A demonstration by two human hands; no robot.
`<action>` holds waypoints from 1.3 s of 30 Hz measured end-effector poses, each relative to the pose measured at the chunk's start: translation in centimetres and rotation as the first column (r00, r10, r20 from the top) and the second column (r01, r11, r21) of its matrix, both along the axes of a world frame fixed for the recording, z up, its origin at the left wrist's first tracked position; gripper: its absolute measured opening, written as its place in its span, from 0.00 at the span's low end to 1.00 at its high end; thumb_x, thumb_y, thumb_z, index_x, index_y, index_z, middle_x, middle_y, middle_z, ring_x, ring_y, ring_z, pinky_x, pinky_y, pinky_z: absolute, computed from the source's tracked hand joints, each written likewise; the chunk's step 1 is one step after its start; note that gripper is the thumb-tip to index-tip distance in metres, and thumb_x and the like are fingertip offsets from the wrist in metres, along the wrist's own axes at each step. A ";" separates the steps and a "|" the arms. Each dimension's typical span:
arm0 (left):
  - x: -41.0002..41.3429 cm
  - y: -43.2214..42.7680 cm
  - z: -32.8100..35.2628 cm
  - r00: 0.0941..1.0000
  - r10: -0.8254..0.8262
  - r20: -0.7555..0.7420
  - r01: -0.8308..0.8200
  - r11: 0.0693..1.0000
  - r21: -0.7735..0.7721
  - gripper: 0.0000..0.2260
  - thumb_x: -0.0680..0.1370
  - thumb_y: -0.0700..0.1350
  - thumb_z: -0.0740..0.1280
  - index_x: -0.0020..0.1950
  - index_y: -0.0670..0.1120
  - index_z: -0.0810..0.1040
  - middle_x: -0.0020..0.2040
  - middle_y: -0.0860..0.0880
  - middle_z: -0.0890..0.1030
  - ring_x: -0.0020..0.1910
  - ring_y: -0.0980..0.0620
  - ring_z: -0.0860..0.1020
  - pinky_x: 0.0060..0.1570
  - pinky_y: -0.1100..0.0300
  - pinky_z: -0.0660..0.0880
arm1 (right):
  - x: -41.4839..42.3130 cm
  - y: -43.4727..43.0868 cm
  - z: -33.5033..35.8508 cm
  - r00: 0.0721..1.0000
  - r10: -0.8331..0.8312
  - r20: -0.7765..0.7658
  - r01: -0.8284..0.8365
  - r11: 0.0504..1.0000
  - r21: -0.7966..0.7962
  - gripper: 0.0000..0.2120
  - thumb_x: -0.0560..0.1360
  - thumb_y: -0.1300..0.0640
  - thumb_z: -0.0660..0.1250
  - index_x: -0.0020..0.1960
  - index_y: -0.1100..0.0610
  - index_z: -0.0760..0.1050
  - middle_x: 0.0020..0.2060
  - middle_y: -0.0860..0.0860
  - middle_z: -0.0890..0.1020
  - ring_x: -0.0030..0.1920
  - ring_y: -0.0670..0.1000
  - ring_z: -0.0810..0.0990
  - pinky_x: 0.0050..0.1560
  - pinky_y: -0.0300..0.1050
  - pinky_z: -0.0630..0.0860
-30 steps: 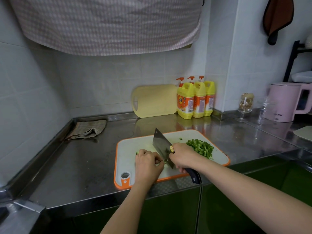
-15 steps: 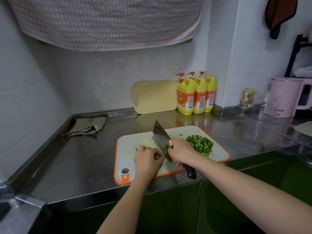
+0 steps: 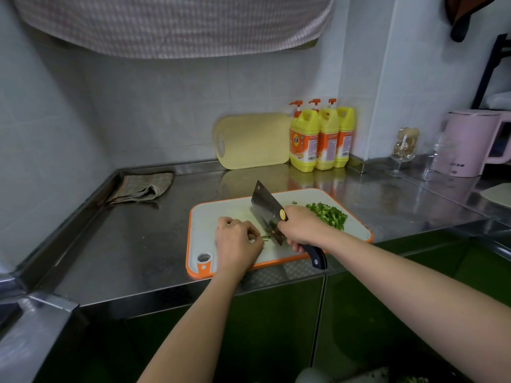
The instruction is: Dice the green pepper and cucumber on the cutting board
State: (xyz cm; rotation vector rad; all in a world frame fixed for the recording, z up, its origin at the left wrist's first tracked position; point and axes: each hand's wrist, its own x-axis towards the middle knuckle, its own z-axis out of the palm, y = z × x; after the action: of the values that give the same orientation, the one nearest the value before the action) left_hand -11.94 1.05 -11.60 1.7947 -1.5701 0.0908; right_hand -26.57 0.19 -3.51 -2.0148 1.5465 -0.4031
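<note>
Head camera looked down on a short green pepper strip (image 3: 266, 238) lying near the middle of a white plastic cutting board with an orange rim (image 3: 206, 217). Only the strip's right end showed, poking out from under the left hand (image 3: 237, 241). That hand's fingers were curled, knuckles up, pinning the strip to the board. Just to the right of the strip stood a broad steel cleaver with a dark handle (image 3: 266, 210), its blade tilted and its lower corner down at the board beside the strip. The right hand (image 3: 301, 228) had its fingers wrapped tightly round the handle, whose end stuck out past the board's near edge. A heap of diced green pepper (image 3: 329, 215) sat on the board's far right part, behind the right hand.

The board lay on a stainless steel table (image 3: 132, 244), close to its front edge. A crumpled checked dishcloth (image 3: 143, 186) lay at the back left. A pale yellow cutting board (image 3: 253, 140) leaned against the tiled wall, with three yellow pump bottles (image 3: 320, 139) just beside it. Farther right stood a stemmed glass (image 3: 405, 146) and a pink electric kettle (image 3: 470, 142).
</note>
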 end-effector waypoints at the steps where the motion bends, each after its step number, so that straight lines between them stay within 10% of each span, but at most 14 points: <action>1: 0.0 0.0 0.0 1.000 0.009 0.007 -0.009 1.000 0.001 0.05 0.70 0.47 0.69 0.42 0.49 0.84 0.38 0.51 0.81 0.53 0.47 0.67 0.49 0.54 0.68 | 0.0 0.1 0.0 1.000 0.001 -0.005 -0.001 1.000 0.004 0.11 0.78 0.65 0.53 0.56 0.65 0.71 0.31 0.58 0.79 0.27 0.55 0.78 0.24 0.41 0.74; 10: -0.2 0.0 0.1 1.000 0.023 0.011 -0.024 0.999 0.037 0.06 0.72 0.47 0.67 0.40 0.50 0.84 0.39 0.52 0.80 0.53 0.49 0.66 0.46 0.57 0.62 | 0.9 0.6 0.2 0.987 0.022 -0.159 -0.016 0.999 0.042 0.13 0.77 0.65 0.55 0.36 0.65 0.73 0.26 0.57 0.78 0.22 0.52 0.75 0.21 0.37 0.70; 22: 0.4 -0.6 -0.5 0.998 0.030 -0.051 -0.026 0.996 0.081 0.07 0.71 0.50 0.67 0.33 0.55 0.77 0.42 0.51 0.79 0.53 0.50 0.66 0.46 0.60 0.60 | 0.8 0.5 0.1 0.999 0.006 -0.045 -0.008 0.999 -0.035 0.09 0.78 0.64 0.53 0.51 0.65 0.71 0.32 0.60 0.80 0.25 0.54 0.77 0.23 0.41 0.74; 34: 0.4 -0.8 -0.5 0.999 0.032 -0.024 -0.031 0.998 0.053 0.06 0.73 0.50 0.69 0.36 0.53 0.83 0.41 0.53 0.80 0.52 0.51 0.66 0.45 0.59 0.58 | 1.4 0.8 0.1 0.985 0.020 -0.173 -0.015 0.999 0.034 0.14 0.78 0.64 0.56 0.36 0.66 0.74 0.25 0.57 0.77 0.21 0.52 0.74 0.23 0.39 0.72; 39: 0.5 -0.8 -0.8 0.999 0.038 -0.014 -0.037 0.998 0.047 0.06 0.73 0.53 0.70 0.40 0.54 0.84 0.44 0.52 0.80 0.53 0.50 0.67 0.46 0.59 0.60 | 1.3 0.1 -0.8 0.999 -0.013 -0.044 0.013 1.000 -0.007 0.06 0.79 0.64 0.54 0.49 0.63 0.70 0.32 0.58 0.80 0.24 0.52 0.76 0.23 0.40 0.73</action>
State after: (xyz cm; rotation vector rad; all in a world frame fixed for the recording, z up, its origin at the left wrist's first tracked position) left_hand -11.39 0.26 -12.38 1.8570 -1.5397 0.0592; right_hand -25.24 0.26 -4.35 -2.0326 1.5877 -0.3717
